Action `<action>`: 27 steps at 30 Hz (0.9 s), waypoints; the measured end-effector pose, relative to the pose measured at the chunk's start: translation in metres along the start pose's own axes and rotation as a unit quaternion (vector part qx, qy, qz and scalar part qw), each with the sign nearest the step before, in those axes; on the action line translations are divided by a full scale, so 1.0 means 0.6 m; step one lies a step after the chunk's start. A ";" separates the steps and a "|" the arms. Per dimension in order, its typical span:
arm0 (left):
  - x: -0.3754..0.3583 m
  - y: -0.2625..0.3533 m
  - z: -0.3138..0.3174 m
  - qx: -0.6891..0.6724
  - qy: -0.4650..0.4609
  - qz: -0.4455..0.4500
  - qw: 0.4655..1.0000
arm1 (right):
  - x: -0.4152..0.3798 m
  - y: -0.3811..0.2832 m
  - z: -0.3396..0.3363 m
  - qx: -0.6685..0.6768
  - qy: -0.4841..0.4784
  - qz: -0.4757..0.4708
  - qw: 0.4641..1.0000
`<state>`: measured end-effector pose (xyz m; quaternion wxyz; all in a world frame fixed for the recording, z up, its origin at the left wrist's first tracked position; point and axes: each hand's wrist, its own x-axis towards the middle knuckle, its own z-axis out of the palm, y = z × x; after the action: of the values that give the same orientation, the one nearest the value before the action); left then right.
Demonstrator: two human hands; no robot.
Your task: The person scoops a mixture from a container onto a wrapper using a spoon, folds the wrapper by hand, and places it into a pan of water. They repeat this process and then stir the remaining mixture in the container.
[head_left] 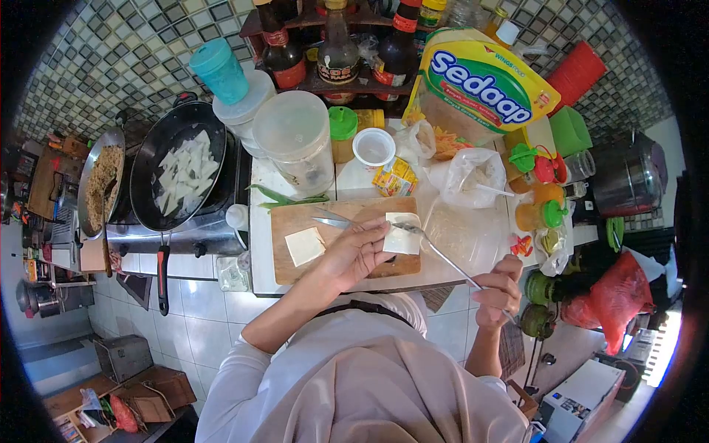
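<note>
My left hand (358,255) holds a thin, pale square wrapper (399,244) over the right part of a wooden cutting board (347,275), fingers at its left edge. A long-handled metal spoon (452,263) is gripped at its handle end by my right hand (498,292). The spoon's bowl rests at the upper part of the wrapper; whether anything is in it is hard to make out. On the board's left lie more pale square wrappers (304,246). A knife blade (332,220) lies behind my left hand, its handle hidden.
A frying pan (157,215) with white strips and a wok (83,214) of brown crumbly food stand on the stove at left. Behind the board are a clear tub (295,140), a white cup (374,148) and green chillies (292,198). Plastic bags (476,176) and jars crowd the right.
</note>
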<state>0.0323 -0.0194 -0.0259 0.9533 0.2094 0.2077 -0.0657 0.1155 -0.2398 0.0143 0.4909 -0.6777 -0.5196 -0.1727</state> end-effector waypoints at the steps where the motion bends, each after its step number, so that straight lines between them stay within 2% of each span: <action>1: 0.000 0.000 -0.002 -0.012 0.000 0.003 1.000 | -0.001 0.001 0.001 0.013 0.030 -0.005 0.999; 3: 0.001 0.000 -0.008 -0.015 0.002 0.007 1.000 | 0.000 0.000 0.001 0.028 0.058 -0.010 0.998; 6: -0.006 0.003 0.004 -0.006 0.013 0.003 1.000 | 0.005 -0.004 -0.006 -0.006 0.023 -0.023 0.999; 8: -0.011 0.005 0.009 0.004 0.028 0.001 1.000 | 0.007 -0.007 -0.005 0.015 0.088 -0.056 0.994; 9: -0.011 0.004 0.011 -0.002 0.024 0.005 1.000 | 0.007 -0.006 -0.011 0.003 0.048 -0.055 0.997; 12: -0.005 0.000 0.007 -0.003 0.011 0.003 1.000 | 0.003 -0.006 -0.009 -0.003 0.027 -0.030 0.999; 16: -0.007 0.002 -0.001 -0.001 0.000 0.003 1.000 | 0.003 -0.007 -0.012 0.023 0.059 -0.031 0.998; 19: -0.007 0.002 0.007 -0.002 0.014 0.006 1.000 | -0.002 0.002 -0.009 0.008 0.038 -0.005 0.999; 21: -0.009 0.002 0.003 -0.009 0.009 0.005 1.000 | -0.005 0.006 -0.005 0.067 0.110 0.044 0.991; 22: -0.009 0.002 0.002 -0.015 0.001 0.002 1.000 | -0.008 0.011 -0.001 0.066 0.110 0.045 0.991; 24: -0.009 0.000 0.006 -0.024 0.008 0.001 1.000 | -0.020 0.027 0.013 0.171 0.151 0.140 0.963; 26: -0.014 0.001 0.010 -0.034 0.017 0.003 0.999 | -0.034 0.041 0.018 0.222 0.141 0.163 0.951; 27: -0.018 0.002 0.014 -0.034 0.011 0.004 0.999 | -0.034 0.041 0.022 0.302 0.168 0.218 0.913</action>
<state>0.0260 -0.0217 -0.0142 0.9577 0.1782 0.2196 -0.0525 0.1254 -0.2391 -0.0190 0.7774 -0.5547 -0.2966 -0.0077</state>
